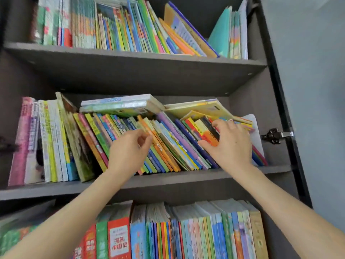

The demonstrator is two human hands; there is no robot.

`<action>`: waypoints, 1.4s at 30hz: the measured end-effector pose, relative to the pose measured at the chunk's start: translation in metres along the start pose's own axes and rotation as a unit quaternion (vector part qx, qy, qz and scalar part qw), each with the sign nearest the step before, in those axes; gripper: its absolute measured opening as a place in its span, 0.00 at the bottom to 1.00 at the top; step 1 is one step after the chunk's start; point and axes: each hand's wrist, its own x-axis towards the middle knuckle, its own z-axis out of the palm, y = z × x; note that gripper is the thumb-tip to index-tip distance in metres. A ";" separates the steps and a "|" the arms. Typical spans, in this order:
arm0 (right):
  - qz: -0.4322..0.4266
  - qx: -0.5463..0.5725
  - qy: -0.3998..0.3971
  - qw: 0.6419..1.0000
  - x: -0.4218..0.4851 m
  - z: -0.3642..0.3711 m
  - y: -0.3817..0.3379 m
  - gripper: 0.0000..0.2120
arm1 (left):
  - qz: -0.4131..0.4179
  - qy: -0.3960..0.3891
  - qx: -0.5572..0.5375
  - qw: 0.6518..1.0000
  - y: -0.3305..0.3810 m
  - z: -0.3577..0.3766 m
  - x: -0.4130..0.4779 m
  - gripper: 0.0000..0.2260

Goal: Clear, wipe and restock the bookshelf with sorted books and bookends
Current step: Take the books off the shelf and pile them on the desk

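Both hands are up at the middle shelf [186, 176] of the dark bookshelf [149, 71]. At the far left of that shelf a pink book [22, 139] and some white ones stand up straight. Next comes a long row of thin leaning books [179, 143], tipped to the left, with a few flat books [119, 105] lying on top. The left hand [128, 150] is on this row, fingers curled to meet the thumb. They seem to pinch the top of an orange book [162, 152], but it is blurry there. Further right, the right hand [229, 144] grips a small bunch of red and orange books [207, 131], fingers hooked over their tops and thumb on the front. A metal hinge [274, 135] sits on the right side.
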 end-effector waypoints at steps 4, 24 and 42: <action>-0.022 -0.010 0.054 0.998 0.020 0.019 -0.001 0.29 | -0.014 0.051 0.020 0.998 -0.003 0.010 0.028 0.09; -0.271 0.051 0.135 0.952 0.110 0.074 -0.146 0.10 | -0.471 -0.048 -0.563 0.678 -0.032 -0.032 0.115 0.29; 0.045 0.126 -0.233 0.963 0.134 0.046 0.064 0.46 | -0.456 0.201 -0.502 0.707 -0.003 -0.018 0.095 0.17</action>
